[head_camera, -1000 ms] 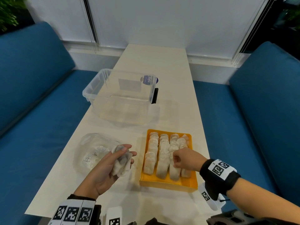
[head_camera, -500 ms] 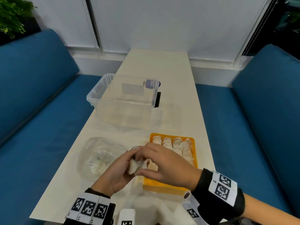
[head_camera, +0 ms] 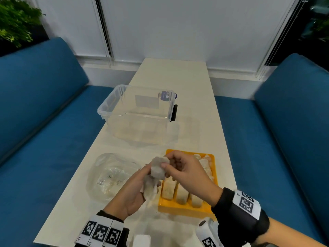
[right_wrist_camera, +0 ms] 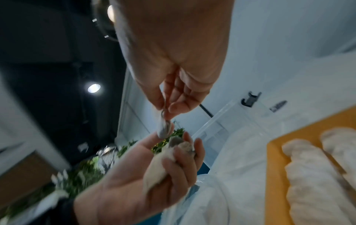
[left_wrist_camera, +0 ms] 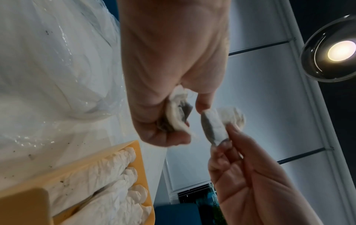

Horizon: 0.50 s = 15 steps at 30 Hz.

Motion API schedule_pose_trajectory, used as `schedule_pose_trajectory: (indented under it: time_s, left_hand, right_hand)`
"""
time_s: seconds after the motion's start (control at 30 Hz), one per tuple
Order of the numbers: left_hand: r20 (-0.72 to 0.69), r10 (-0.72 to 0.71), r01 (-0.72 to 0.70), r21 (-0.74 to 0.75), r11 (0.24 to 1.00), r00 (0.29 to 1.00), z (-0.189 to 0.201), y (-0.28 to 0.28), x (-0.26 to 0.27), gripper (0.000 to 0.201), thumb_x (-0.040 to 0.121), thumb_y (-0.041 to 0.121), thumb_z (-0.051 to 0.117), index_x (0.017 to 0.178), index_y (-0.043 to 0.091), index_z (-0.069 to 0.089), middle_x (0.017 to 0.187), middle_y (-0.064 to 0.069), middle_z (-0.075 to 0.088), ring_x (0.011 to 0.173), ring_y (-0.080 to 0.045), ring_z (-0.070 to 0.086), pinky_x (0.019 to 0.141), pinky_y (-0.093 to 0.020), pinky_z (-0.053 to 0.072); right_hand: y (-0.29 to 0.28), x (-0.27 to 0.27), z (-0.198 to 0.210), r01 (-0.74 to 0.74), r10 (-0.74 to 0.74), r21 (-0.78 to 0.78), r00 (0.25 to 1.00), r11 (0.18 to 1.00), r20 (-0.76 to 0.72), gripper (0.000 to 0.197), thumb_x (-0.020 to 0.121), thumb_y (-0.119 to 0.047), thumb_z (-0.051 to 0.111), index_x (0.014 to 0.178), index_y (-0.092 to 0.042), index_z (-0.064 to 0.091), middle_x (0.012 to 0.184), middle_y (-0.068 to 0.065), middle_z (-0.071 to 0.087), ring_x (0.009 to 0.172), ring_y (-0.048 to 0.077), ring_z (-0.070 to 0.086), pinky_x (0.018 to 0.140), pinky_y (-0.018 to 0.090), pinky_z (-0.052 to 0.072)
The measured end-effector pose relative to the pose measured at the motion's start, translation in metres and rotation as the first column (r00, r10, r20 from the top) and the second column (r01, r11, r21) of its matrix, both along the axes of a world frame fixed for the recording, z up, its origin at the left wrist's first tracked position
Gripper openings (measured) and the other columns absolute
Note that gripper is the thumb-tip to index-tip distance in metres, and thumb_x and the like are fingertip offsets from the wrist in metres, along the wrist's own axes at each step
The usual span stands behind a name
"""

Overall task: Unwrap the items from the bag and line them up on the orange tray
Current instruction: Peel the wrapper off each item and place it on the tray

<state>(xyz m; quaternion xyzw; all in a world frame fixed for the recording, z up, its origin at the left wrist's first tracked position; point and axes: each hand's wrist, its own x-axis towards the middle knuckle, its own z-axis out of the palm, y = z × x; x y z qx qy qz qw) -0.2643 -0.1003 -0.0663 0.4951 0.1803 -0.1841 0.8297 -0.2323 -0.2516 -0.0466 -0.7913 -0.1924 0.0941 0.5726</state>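
Note:
The orange tray [head_camera: 185, 208] lies at the near right of the table and holds rows of white crumpled bars [head_camera: 181, 193]. Just left of it, above the table, my left hand [head_camera: 147, 177] grips a white wrapped bundle [head_camera: 149, 188]. My right hand [head_camera: 165, 165] pinches a grey-white piece [head_camera: 157, 169] at the bundle's top. In the left wrist view my left hand [left_wrist_camera: 185, 121] curls round the bundle [left_wrist_camera: 176, 117] and the right fingers [left_wrist_camera: 229, 137] hold the piece [left_wrist_camera: 213, 126]. The right wrist view shows the right hand [right_wrist_camera: 165, 112], the piece [right_wrist_camera: 163, 127], the bundle [right_wrist_camera: 158, 169] and the tray [right_wrist_camera: 277, 155].
A crumpled clear plastic bag [head_camera: 110, 175] lies on the table left of my hands. A clear plastic box [head_camera: 138, 114] stands further back in the middle. Blue sofa seats flank the narrow white table [head_camera: 195, 97] on both sides.
My right hand has left the tray and come across to the bundle in my left hand, where it now pinches the grey-white piece. Both hands have risen slightly.

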Motion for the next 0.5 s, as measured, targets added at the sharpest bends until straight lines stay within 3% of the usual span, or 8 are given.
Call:
schedule_pose_trajectory:
  time_s: [0.13, 0.2, 0.27, 0.33, 0.4, 0.5]
  left_hand:
    - [0.067, 0.11, -0.123, 0.225, 0.967, 0.992, -0.005, 0.004, 0.001, 0.018, 0.081, 0.033, 0.063, 0.08, 0.016, 0.057, 0.062, 0.002, 0.054, 0.051, -0.01, 0.04, 0.047, -0.021, 0.029]
    - [0.194, 0.083, -0.158, 0.41, 0.898, 0.977, -0.003, 0.005, 0.0, 0.023, 0.078, 0.034, 0.068, 0.069, 0.016, 0.055, 0.055, 0.004, 0.045, 0.051, -0.012, 0.036, 0.045, -0.021, 0.026]
    - [0.36, -0.008, -0.213, 0.569, 0.795, 0.933, 0.001, 0.001, -0.002, 0.022, 0.079, 0.028, 0.07, 0.068, 0.016, 0.056, 0.05, 0.008, 0.046, 0.05, -0.008, 0.041, 0.042, -0.018, 0.033]
    - [0.464, -0.098, -0.244, 0.62, 0.746, 0.88, 0.006, -0.007, -0.002, 0.014, 0.077, 0.023, 0.073, 0.071, 0.017, 0.062, 0.059, 0.008, 0.059, 0.055, -0.001, 0.051, 0.051, -0.014, 0.042]
    - [0.494, -0.148, -0.231, 0.625, 0.746, 0.857, 0.008, -0.014, -0.003, 0.011, 0.074, 0.023, 0.075, 0.08, 0.019, 0.067, 0.075, 0.008, 0.069, 0.067, -0.001, 0.061, 0.062, -0.013, 0.048]
    - [0.49, -0.126, -0.234, 0.606, 0.76, 0.862, 0.008, -0.016, 0.0, 0.026, 0.066, 0.036, 0.075, 0.085, 0.02, 0.069, 0.083, 0.006, 0.072, 0.076, -0.005, 0.065, 0.069, -0.017, 0.051]
  right_hand:
    - [-0.009, 0.007, 0.004, 0.126, -0.081, 0.177, 0.967, 0.976, -0.24, 0.004, 0.089, -0.01, 0.062, 0.088, -0.007, 0.06, 0.069, 0.009, 0.063, 0.056, 0.013, 0.06, 0.052, 0.022, 0.049]
    - [-0.012, 0.009, 0.005, 0.184, -0.126, 0.179, 0.948, 0.966, -0.293, 0.008, 0.089, -0.011, 0.062, 0.086, -0.006, 0.057, 0.069, 0.007, 0.062, 0.056, 0.015, 0.06, 0.054, 0.023, 0.05]
    - [-0.014, 0.009, 0.004, 0.214, -0.148, 0.169, 0.93, 0.962, -0.336, 0.013, 0.089, -0.013, 0.062, 0.082, -0.008, 0.053, 0.068, 0.004, 0.059, 0.057, 0.017, 0.06, 0.056, 0.024, 0.05]
    - [-0.013, 0.008, 0.004, 0.2, -0.128, 0.17, 0.924, 0.965, -0.36, 0.016, 0.089, -0.013, 0.061, 0.081, -0.008, 0.049, 0.067, 0.003, 0.057, 0.056, 0.016, 0.06, 0.055, 0.025, 0.049]
    - [-0.011, 0.006, 0.004, 0.166, -0.094, 0.175, 0.929, 0.97, -0.357, 0.015, 0.091, -0.011, 0.059, 0.081, -0.007, 0.049, 0.068, 0.004, 0.056, 0.052, 0.011, 0.058, 0.053, 0.023, 0.049]
    - [-0.008, 0.003, 0.006, 0.138, -0.075, 0.168, 0.939, 0.976, -0.336, 0.012, 0.092, -0.017, 0.058, 0.088, -0.005, 0.058, 0.075, 0.006, 0.058, 0.053, 0.009, 0.056, 0.053, 0.021, 0.049]
